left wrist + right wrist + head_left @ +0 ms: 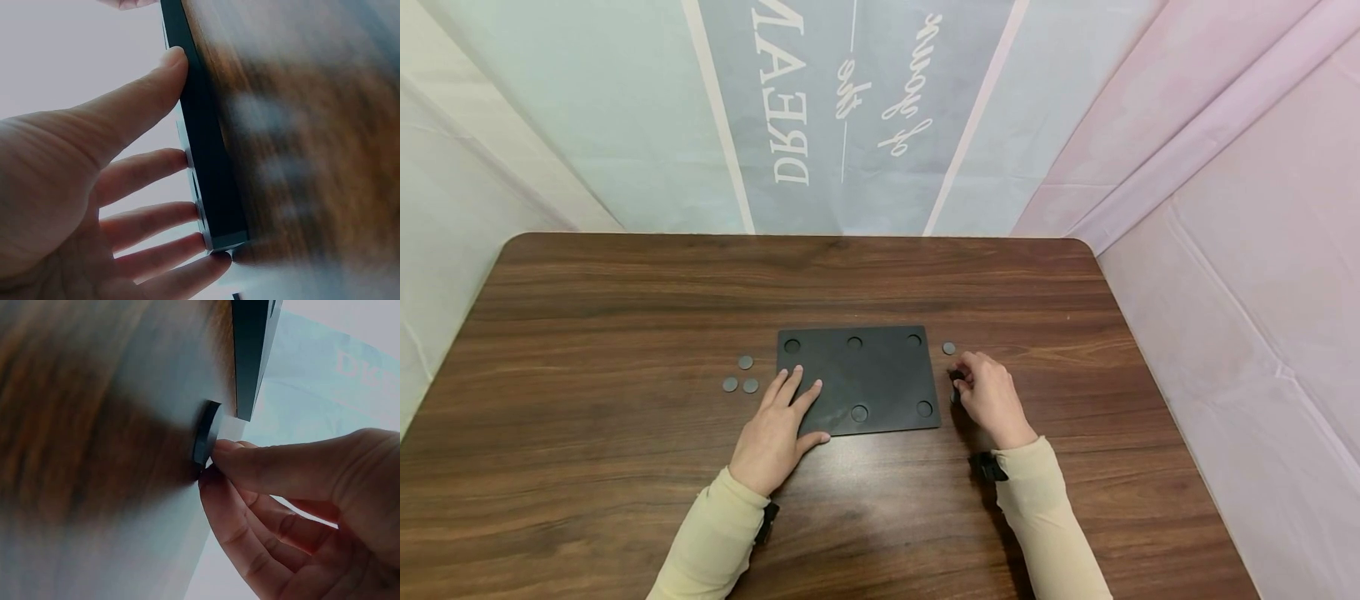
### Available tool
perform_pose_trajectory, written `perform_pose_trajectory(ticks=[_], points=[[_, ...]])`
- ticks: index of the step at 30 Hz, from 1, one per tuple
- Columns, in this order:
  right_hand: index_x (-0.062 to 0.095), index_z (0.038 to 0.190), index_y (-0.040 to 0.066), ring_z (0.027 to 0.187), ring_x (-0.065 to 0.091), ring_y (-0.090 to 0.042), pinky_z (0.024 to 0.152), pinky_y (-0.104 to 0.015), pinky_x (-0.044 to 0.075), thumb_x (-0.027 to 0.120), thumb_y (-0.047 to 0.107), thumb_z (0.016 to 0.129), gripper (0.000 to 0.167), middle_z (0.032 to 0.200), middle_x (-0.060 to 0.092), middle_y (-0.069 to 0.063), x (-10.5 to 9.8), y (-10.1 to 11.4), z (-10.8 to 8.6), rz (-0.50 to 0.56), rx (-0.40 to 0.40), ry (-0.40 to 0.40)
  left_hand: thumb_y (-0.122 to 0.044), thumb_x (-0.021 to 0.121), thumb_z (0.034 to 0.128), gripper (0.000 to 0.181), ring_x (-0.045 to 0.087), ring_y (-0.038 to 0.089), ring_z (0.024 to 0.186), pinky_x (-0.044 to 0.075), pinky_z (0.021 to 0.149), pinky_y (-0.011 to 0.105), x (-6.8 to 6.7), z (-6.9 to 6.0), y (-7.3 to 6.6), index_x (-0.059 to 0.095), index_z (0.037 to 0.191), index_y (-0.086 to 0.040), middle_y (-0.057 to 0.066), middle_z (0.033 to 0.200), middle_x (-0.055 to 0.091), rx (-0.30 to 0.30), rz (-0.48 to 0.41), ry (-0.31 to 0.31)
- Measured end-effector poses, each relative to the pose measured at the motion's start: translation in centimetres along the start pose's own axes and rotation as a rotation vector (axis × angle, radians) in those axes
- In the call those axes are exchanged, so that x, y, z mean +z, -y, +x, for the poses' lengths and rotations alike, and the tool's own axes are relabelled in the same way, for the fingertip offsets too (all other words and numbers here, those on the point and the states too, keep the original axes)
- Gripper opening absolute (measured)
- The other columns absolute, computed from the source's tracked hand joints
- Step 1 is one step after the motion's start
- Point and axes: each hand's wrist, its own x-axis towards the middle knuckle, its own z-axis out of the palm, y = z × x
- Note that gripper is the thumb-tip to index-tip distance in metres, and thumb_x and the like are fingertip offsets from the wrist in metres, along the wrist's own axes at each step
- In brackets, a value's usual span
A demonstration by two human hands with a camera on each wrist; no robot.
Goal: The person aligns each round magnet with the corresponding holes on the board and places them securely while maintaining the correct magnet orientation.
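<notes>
The right hand (992,404) pinches a near-black disc (957,375), partly hidden by its fingertips, just off the right edge of the board (872,375). A second disc (207,434), thin and dark-edged, lies by those fingertips. The left hand (771,446) rests on the board, fingers spread apart. The board is flat, dark and rectangular, five shallow round recesses (854,342) showing. Beyond, three grey discs (746,362) sit left of it on the wood-grained bench (625,333).

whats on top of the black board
The left hand rests on the near left part of the black board. Three round recesses show along its far edge and two along the near edge. Whatever the hand covers at that corner cannot be seen.
</notes>
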Motion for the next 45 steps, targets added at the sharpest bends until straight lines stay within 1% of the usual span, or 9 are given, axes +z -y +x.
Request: perform_pose_trajectory(ticks=[11,18,25,35,40,45], points=[[0.068,0.093,0.001,0.072,0.062,-0.024,0.065,-0.041,0.053,0.07,-0.007,0.08,0.015,0.08,0.064,-0.011,-0.2,0.3,0.2,0.007,-0.006,0.017,-0.029,0.081,0.0741,0.067,0.037,0.041,0.136,0.053,0.086,0.046,0.1,0.0,0.1,0.058,0.133,-0.004,0.024,0.144,0.043,0.001,-0.002,0.004],[0.068,0.095,0.0,0.073,0.062,-0.024,0.067,-0.04,0.054,0.07,-0.005,0.081,0.015,0.082,0.064,-0.011,-0.1,0.9,0.2,0.018,0.005,0.038,-0.028,0.081,0.0743,0.067,0.037,0.041,0.136,0.054,0.086,0.046,0.1,0.0,0.0,0.058,0.133,-0.005,0.024,0.145,0.043,-0.001,-0.007,0.007],[0.068,0.095,0.0,0.073,0.063,-0.022,0.066,-0.037,0.055,0.069,-0.004,0.082,0.013,0.082,0.065,-0.01,0.1,1.4,0.0,0.045,-0.019,0.046,-0.029,0.081,0.0744,0.068,0.037,0.041,0.136,0.054,0.084,0.046,0.2,0.0,0.1,0.058,0.133,-0.005,0.024,0.145,0.043,-0.004,-0.001,0.005],[0.068,0.097,0.001,0.075,0.064,-0.022,0.066,-0.035,0.055,0.067,-0.004,0.084,0.014,0.087,0.066,-0.011,0.1,1.9,-0.2,0.077,-0.015,0.072,-0.029,0.081,0.0739,0.068,0.036,0.041,0.136,0.054,0.086,0.046,0.2,0.0,0.2,0.058,0.133,-0.005,0.024,0.144,0.043,-0.005,-0.002,0.0],[0.068,0.097,0.002,0.074,0.064,-0.021,0.066,-0.034,0.055,0.067,-0.003,0.085,0.013,0.087,0.066,-0.01,0.0,2.3,-0.4,0.085,-0.014,0.072,-0.03,0.081,0.0739,0.068,0.036,0.041,0.136,0.054,0.086,0.046,0.3,0.0,0.2,0.058,0.133,-0.005,0.024,0.145,0.043,-0.003,0.0,-0.003],[0.067,0.096,0.003,0.075,0.064,-0.02,0.067,-0.034,0.055,0.067,-0.002,0.086,0.011,0.086,0.066,-0.009,-0.2,2.5,-0.6,0.098,-0.018,0.09,-0.029,0.081,0.074,0.068,0.036,0.041,0.136,0.053,0.087,0.046,0.3,0.0,0.3,0.058,0.133,-0.005,0.024,0.145,0.043,-0.004,-0.003,0.0]])
